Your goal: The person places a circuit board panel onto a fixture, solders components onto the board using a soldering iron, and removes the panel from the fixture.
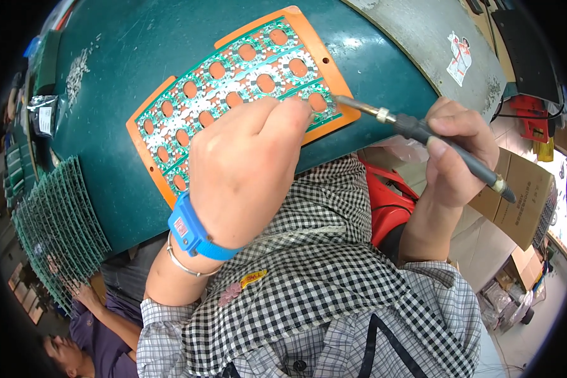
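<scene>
A green circuit board panel (189, 90) with rows of ring-shaped sections and round cut-outs lies in an orange tray (316, 45) on the green table mat. My left hand (249, 167), with a blue wrist strap (192, 232), rests over the near part of the panel. Its fingers are closed by the right end; whatever they pinch is hidden beneath them. In my right hand (457, 148) is a soldering iron (409, 128), gripped like a pen. The iron's metal tip reaches the panel's right end, close to my left fingertips.
Small white parts (77, 75) lie in a pile at the far left, near a silver-and-black bag (43, 118). Stacked green panels (60, 220) stand at the left edge, beside another person's hand (88, 296). A cardboard box (524, 198) sits at the right.
</scene>
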`<state>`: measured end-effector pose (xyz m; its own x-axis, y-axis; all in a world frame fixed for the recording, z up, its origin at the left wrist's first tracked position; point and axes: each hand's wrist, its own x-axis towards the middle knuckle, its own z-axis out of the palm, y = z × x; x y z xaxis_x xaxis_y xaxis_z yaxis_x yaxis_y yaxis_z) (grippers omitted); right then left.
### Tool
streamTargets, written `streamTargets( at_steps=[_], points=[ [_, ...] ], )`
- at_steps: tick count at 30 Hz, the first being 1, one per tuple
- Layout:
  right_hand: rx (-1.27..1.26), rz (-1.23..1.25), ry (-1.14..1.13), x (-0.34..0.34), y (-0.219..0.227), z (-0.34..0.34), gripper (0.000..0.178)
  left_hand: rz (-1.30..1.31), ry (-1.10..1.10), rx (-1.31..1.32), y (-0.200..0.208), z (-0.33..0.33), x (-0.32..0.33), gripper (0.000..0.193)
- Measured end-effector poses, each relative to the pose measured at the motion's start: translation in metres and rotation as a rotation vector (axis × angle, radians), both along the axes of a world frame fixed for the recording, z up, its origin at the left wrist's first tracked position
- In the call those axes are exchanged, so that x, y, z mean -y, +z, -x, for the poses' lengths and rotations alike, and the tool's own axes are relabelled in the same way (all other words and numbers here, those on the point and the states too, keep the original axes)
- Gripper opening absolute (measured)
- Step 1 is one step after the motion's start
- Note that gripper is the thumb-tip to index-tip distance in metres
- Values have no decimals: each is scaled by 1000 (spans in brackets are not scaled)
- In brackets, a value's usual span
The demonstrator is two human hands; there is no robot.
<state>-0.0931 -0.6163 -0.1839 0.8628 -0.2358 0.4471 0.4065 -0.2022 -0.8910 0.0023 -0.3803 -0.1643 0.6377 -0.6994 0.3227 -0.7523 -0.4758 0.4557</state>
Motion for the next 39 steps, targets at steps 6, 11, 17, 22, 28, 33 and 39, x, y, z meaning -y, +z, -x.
streamTargets(
  at_steps=[6,11,17,22,28,33,39],
  points=[
    [67,-54,-49,14,0,8,29,103,130,-9,11,8,-28,10],
    [107,-113,-104,18,6,14,25,-79,150,12,19,-2,-58,52],
    [122,-178,-206,11,8,12,27,-268,181,48,12,-11,-68,104],
    [120,-125,-20,-8,14,15,25,-276,150,-37,7,-17,-66,114],
    [30,76,-48,-36,13,9,20,-304,181,-48,9,-17,-64,116],
    [5,150,-23,-41,8,3,20,-299,183,-46,7,-17,-64,115],
    [39,214,-22,-43,8,3,19,-304,178,-34,6,-16,-67,114]
  ],
)
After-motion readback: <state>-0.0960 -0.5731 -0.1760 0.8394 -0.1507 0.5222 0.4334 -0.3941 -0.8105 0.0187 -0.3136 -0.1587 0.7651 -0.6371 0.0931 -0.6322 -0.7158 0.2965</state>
